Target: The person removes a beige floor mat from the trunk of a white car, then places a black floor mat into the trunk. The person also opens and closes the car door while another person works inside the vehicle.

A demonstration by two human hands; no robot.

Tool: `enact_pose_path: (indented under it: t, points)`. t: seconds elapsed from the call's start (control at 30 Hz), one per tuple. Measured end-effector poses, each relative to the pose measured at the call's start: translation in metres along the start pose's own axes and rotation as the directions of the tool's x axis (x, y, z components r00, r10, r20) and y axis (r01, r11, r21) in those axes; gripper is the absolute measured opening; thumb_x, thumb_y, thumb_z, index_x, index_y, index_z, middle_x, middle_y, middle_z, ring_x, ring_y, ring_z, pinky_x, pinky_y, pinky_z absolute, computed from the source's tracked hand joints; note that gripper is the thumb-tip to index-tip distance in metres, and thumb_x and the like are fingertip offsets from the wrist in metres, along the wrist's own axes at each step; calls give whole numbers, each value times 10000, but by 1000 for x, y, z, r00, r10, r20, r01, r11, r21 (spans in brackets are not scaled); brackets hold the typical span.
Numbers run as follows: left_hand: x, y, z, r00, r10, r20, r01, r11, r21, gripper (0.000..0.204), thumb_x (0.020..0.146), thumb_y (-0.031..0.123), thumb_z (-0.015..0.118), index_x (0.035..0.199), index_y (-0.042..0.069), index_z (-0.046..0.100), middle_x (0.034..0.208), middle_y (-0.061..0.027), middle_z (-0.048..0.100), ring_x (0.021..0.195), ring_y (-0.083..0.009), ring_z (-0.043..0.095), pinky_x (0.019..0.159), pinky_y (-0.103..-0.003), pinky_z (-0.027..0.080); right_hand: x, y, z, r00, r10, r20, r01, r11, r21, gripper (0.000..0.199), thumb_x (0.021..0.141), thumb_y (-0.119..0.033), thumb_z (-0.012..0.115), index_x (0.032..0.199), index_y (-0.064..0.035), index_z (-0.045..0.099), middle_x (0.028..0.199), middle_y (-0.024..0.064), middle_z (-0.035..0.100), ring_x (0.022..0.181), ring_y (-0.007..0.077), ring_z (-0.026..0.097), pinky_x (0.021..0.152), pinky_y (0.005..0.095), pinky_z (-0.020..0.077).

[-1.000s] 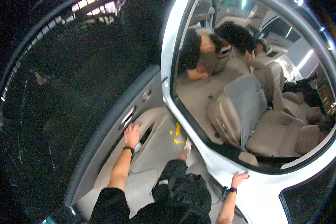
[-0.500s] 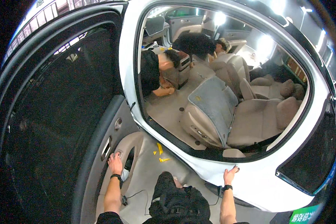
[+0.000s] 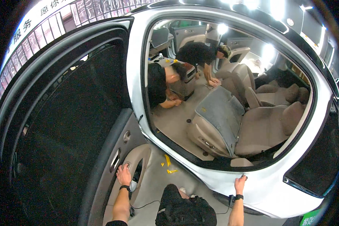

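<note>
One open car door (image 3: 101,188) occupies the left side, its long axis running diagonally from lower left, nearest the wearer, to upper right, where it meets the white pillar (image 3: 135,71). Its window (image 3: 64,113) is dark and smooth; the trim below is taupe, with a bright, narrow door handle (image 3: 115,160) and a curved beige armrest (image 3: 144,150). The left hand (image 3: 123,175) lies on the armrest beside the handle, partly open, fingers extended; whether they grip an edge cannot be told. Flat yellow strips (image 3: 168,160) lie on the smooth grey floor (image 3: 148,184). At right, the right hand (image 3: 240,184) touches the glossy white body panel (image 3: 267,188) below the curved door opening, fingers bent; its closure and any held item cannot be told. Above, a grey cover (image 3: 220,116) drapes a padded beige seat (image 3: 258,132).
</note>
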State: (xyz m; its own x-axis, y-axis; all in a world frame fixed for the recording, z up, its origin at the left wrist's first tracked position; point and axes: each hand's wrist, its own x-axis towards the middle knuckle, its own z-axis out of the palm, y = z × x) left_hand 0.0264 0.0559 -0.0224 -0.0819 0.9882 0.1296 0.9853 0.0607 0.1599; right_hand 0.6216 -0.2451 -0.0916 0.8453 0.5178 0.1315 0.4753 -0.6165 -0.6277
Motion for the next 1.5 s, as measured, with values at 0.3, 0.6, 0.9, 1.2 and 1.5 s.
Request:
enact_pose_path:
  t: [0.3,0.6,0.9,1.2,1.5]
  points:
    - [4,-8,5,999,-41,28,46,971,-233,467,835,235,568,1272,169,417,1260,-117,468,1146,-316,451,954,-460,330,23,1,-23,990,-52,-133,26,980,-196,250,775,-131,533,987,1,527,720,213,620,660,377,603,608,449,480]
    - [-8,-1,-48,985,94,141,-47,951,-305,356,770,134,603,1119,133,534,1213,-118,502,1182,-320,420,987,-456,305,37,12,-22,928,232,291,-299,930,212,447,794,-61,466,1227,-45,358,610,151,588,391,242,573,394,346,488]
    - [-17,50,-151,905,412,-104,-418,907,-50,334,747,102,571,1075,45,545,1171,-140,515,1162,-324,429,994,-434,313,31,17,-7,985,118,128,-98,984,-152,571,787,-133,505,1278,36,267,656,214,607,559,334,606,580,429,494]
    - [1,48,-109,961,270,-59,-271,963,-10,603,737,175,634,1264,12,393,1308,-251,380,1213,-393,367,1009,-461,295,32,11,-15,948,168,270,-223,957,187,581,816,-80,488,1330,-61,218,748,153,602,449,224,586,400,310,472]
    - [49,57,-83,1000,1,-18,-11,837,-547,317,741,230,643,1046,164,591,1208,-270,451,1169,-411,401,976,-473,325,33,-3,-21,910,256,326,-307,944,117,592,800,-91,480,1325,-25,215,772,165,587,476,241,584,426,319,478]
